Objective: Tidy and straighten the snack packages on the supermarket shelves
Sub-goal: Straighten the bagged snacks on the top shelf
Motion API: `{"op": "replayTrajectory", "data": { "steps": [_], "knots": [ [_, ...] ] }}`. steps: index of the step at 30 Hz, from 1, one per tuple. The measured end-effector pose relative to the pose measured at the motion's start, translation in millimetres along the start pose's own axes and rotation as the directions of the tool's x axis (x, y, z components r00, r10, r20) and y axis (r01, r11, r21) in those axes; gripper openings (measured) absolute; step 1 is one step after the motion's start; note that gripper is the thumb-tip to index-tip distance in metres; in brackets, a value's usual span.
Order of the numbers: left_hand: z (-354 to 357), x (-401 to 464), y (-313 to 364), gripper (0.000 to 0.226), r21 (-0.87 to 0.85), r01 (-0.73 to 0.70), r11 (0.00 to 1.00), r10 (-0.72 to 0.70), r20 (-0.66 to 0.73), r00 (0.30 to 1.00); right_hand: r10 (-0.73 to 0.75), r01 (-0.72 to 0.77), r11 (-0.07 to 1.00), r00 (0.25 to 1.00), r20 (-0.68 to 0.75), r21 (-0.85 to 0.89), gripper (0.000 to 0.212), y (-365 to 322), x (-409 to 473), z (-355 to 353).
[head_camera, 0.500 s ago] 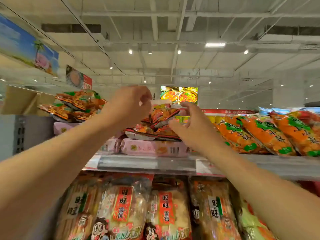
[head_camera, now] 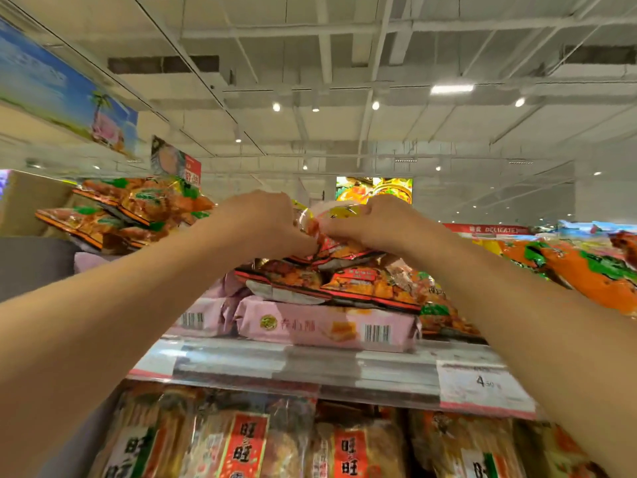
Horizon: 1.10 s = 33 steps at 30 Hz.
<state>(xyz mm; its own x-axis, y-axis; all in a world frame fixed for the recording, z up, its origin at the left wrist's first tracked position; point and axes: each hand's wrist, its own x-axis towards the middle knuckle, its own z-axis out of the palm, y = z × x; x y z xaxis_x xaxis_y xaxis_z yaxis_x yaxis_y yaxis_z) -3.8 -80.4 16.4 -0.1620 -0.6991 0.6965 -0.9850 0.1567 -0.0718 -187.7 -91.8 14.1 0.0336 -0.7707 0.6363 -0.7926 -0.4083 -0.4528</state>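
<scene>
One crinkly orange-and-red snack packet (head_camera: pixel 331 241), glossy foil and plastic, sits atop the pile on the upper shelf (head_camera: pixel 310 367), caught between two hands. The left hand (head_camera: pixel 265 222) has its fingers curled onto the packet's left edge; the right hand (head_camera: pixel 375 222) has its fingers curled onto the right edge, pinching the top. Just below the fingers lie at least two more flat foil packets (head_camera: pixel 331 284), then two pink rectangular packs (head_camera: pixel 327 326) with barcodes. Left of the fingers is a heap of orange bags (head_camera: pixel 127 212); right of them, orange-and-green bags (head_camera: pixel 568 267). Well below, clear rice-cracker bags (head_camera: pixel 241 443) stand in a row beneath one price tag (head_camera: pixel 482 384).
</scene>
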Motion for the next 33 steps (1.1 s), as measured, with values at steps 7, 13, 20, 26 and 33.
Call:
{"op": "replayTrajectory", "data": {
  "steps": [7, 13, 20, 26, 33],
  "knots": [
    [0.6, -10.3, 3.5, 0.073, -0.019, -0.036, 0.999, 0.031, -0.213, 0.977, 0.071, -0.072, 0.996, 0.997, 0.022, 0.053, 0.041, -13.0, -3.5, -0.6],
    [-12.4, -27.8, 18.5, 0.085, -0.294, -0.16, 0.942, -0.015, -0.514, 0.858, -0.089, 0.143, 0.979, 0.941, -0.326, 0.145, 0.064, -1.5, -44.4, -33.5],
    [-5.8, -75.6, 106.8, 0.086, -0.556, -0.468, 0.687, 0.161, -0.512, 0.844, -0.01, 0.083, 0.982, 0.921, -0.389, 0.171, 0.049, 52.2, -139.0, -76.0],
    [-3.2, -95.9, 217.6, 0.081, -0.794, -0.527, 0.304, 0.325, -0.434, 0.84, 0.133, -0.072, 0.987, 0.864, -0.485, 0.141, 0.045, 113.9, -216.5, -139.7],
    [-23.0, -119.3, 379.5, 0.071, -0.876, -0.448, 0.175, 0.489, -0.318, 0.812, 0.159, -0.146, 0.987, 0.844, -0.512, 0.067, 0.045, 198.3, -311.5, -246.3]
  ]
}}
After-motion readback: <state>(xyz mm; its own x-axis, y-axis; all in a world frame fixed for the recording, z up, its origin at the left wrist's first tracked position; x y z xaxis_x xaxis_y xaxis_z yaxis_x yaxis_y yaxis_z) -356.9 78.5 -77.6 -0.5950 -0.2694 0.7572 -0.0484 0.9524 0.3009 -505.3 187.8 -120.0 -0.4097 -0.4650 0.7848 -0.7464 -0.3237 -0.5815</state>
